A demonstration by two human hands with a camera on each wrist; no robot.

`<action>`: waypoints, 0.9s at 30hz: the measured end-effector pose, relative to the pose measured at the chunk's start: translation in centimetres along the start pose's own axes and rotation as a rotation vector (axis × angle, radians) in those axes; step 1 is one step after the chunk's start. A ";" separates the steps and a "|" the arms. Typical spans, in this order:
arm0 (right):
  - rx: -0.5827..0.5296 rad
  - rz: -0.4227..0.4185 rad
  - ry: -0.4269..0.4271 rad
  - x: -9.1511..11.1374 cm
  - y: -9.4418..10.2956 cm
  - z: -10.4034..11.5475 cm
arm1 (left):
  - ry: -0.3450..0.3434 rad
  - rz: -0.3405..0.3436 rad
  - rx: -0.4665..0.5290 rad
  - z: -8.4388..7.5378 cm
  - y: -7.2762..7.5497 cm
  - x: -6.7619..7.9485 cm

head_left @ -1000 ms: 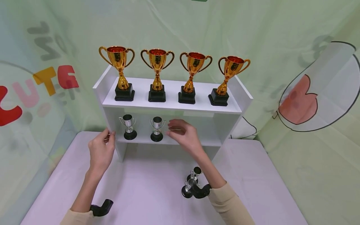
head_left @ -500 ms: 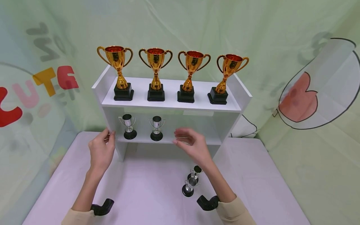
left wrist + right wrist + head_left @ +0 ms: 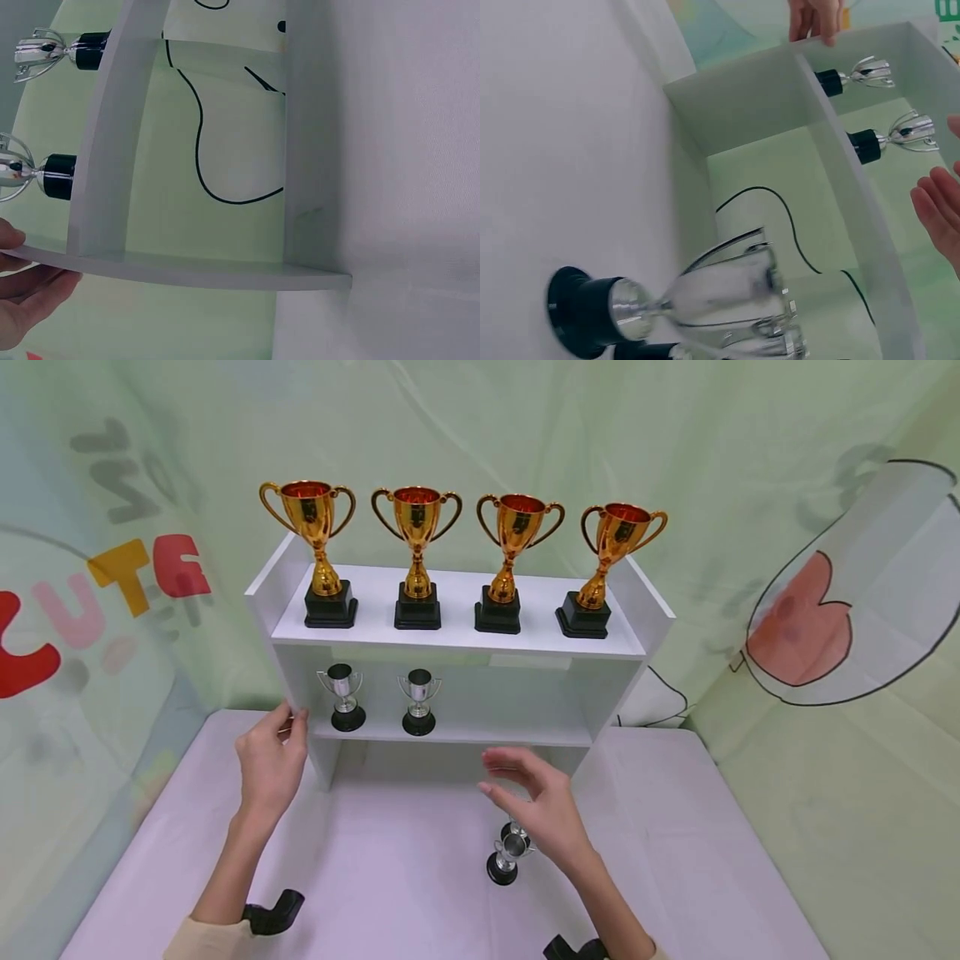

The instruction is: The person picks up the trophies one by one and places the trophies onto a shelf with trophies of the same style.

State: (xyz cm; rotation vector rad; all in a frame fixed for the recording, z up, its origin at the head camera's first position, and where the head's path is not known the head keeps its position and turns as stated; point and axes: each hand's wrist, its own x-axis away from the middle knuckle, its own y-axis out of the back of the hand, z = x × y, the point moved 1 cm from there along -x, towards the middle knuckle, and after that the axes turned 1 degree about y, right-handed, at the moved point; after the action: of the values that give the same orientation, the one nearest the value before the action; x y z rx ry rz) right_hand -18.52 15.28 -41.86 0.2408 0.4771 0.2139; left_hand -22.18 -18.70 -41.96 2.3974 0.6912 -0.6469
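Observation:
My left hand (image 3: pixel 272 768) grips the left side panel of a white shelf unit (image 3: pixel 457 648), its thumb and fingers on either side of the board in the left wrist view. Empty, my right hand (image 3: pixel 543 810) hovers with fingers apart just below the middle shelf, over two small silver trophy cups. The nearer table cup (image 3: pixel 504 860) stands upright on its black base; the one behind is partly hidden by the hand. On the middle shelf, a silver cup (image 3: pixel 344 697) stands at the left and another silver cup (image 3: pixel 419 700) to its right.
Several gold trophies, among them one at the left (image 3: pixel 311 527), stand in a row on the top shelf. A white cloth (image 3: pixel 420 877) covers the table. Green drapes (image 3: pixel 450 427) hang behind, and a black cable (image 3: pixel 671 693) runs beside the unit.
My right hand has drawn away from the second silver cup on the middle shelf, moving down and right to above the table cups. My left hand has stayed at the side panel.

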 end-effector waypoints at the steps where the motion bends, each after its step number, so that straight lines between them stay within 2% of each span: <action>1: 0.006 -0.004 0.014 0.5 0.0 -0.2 | 0.000 0.004 0.000 0.0 0.0 0.0; 7: 0.018 -0.031 0.101 3.0 0.1 -1.0 | 0.011 0.006 0.003 -0.1 0.0 0.3; 13: -0.005 -0.098 0.123 4.8 0.2 -2.1 | 0.002 0.001 0.003 -0.2 0.1 0.3; 15: -0.007 -0.119 0.119 5.3 0.2 -2.4 | 0.004 -0.001 0.006 -0.2 0.1 0.3; 21: 0.054 -0.130 0.034 6.4 0.4 -3.4 | 0.006 -0.005 0.001 -0.1 0.2 0.3; 27: 0.105 -0.156 0.072 6.9 0.5 -4.1 | 0.012 0.009 0.007 -0.1 0.2 0.2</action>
State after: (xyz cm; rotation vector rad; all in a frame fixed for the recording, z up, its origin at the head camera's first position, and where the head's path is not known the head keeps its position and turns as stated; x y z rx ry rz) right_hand -14.52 18.22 -48.17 0.2980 0.5768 0.0451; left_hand -21.92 -18.69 -41.89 2.4111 0.6831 -0.6329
